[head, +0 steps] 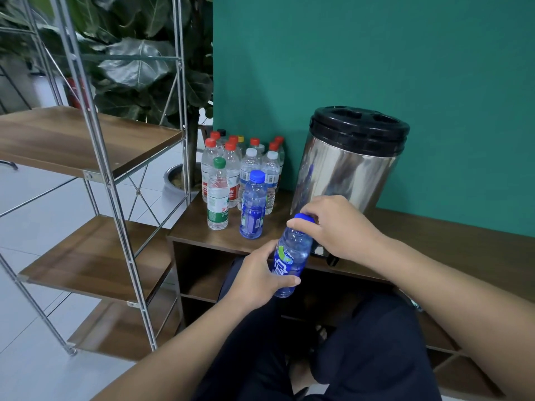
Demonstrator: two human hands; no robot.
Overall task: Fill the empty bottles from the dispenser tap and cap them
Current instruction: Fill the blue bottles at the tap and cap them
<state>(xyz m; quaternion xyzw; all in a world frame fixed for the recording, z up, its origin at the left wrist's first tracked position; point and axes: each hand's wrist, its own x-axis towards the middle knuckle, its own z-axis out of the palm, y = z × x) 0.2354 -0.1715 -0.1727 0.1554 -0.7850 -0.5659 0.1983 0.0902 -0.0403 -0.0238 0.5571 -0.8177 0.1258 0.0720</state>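
- Right hand (337, 224): fingers curled over the blue cap (304, 217), pinching it from above; the thumb is hidden, so how much of the rim it holds cannot be told.
- Left hand (257, 274): fingers and thumb wrapped round the lower body of the held bottle (292, 256), which leans with its neck up and to the right, in front of the shelf (434, 227) edge and above the person's lap.
- Step, as judged: the cap is being turned, on or off; the frame does not settle which. The water level in the tinted bottle is unclear.
- Dispenser (350, 160): steel drum with black lid, standing on the shelf just behind the right hand; its tap (333, 260) is mostly hidden by that hand and wrist.
- Capped bottles (243, 175): cluster at the shelf's left end, a second blue one (253, 205) nearest.
- Risks: a tight squeeze on the thin wall could push water out if the cap is loose; a cap started on the tilted neck may cross-thread and leak; a slipped cap would drop to the floor between the knees.
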